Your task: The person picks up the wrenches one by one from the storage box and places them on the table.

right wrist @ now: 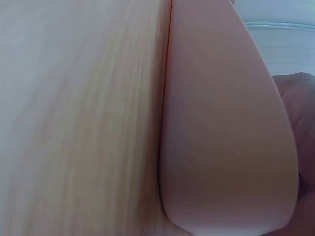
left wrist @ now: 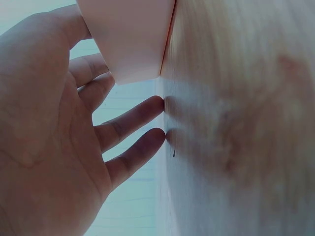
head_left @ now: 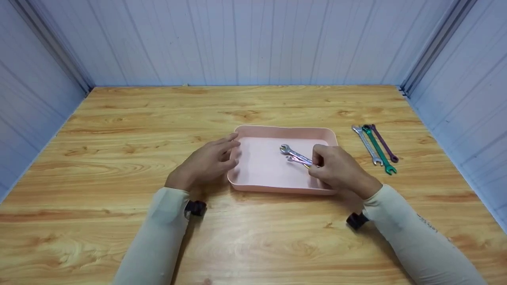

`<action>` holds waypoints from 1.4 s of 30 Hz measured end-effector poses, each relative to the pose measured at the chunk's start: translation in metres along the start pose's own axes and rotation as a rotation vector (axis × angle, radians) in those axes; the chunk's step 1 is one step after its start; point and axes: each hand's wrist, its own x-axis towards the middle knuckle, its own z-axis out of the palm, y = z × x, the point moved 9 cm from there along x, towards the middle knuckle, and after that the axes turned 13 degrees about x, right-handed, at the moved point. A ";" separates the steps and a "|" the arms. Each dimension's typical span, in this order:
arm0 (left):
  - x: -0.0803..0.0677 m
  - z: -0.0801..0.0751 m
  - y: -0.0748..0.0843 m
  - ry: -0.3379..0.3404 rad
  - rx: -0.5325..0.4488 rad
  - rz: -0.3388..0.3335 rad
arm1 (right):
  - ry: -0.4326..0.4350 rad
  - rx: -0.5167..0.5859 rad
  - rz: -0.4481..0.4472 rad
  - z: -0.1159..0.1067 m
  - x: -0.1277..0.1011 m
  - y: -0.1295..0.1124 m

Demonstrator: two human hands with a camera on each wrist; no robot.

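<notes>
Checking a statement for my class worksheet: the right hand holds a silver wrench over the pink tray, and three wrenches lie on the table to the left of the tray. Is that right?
Not quite. The three wrenches lie to the right of the pink tray, as the head view shows. The right hand does hold a silver wrench over the tray.

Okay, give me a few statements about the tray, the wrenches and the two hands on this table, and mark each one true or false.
1. The right hand pinches a silver wrench over the pink tray. True.
2. The left hand grips a wrench. False: it holds nothing; its straight fingers lie at the tray's left side.
3. Three wrenches lie on the wooden table to the right of the tray. True: a silver one, a green one and a purple one.
4. The green wrench lies inside the tray. False: it lies on the table, outside the tray.
5. The tray is blue. False: it is pink.
</notes>
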 end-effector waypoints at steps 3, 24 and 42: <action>0.000 0.000 0.000 0.001 0.001 0.004 | 0.015 -0.013 -0.022 -0.002 0.000 -0.002; 0.000 0.000 0.001 0.000 -0.002 0.014 | 0.034 0.098 -0.051 -0.008 0.000 -0.005; -0.001 -0.001 0.001 0.018 0.005 0.032 | 0.067 0.234 -0.035 -0.021 -0.002 -0.010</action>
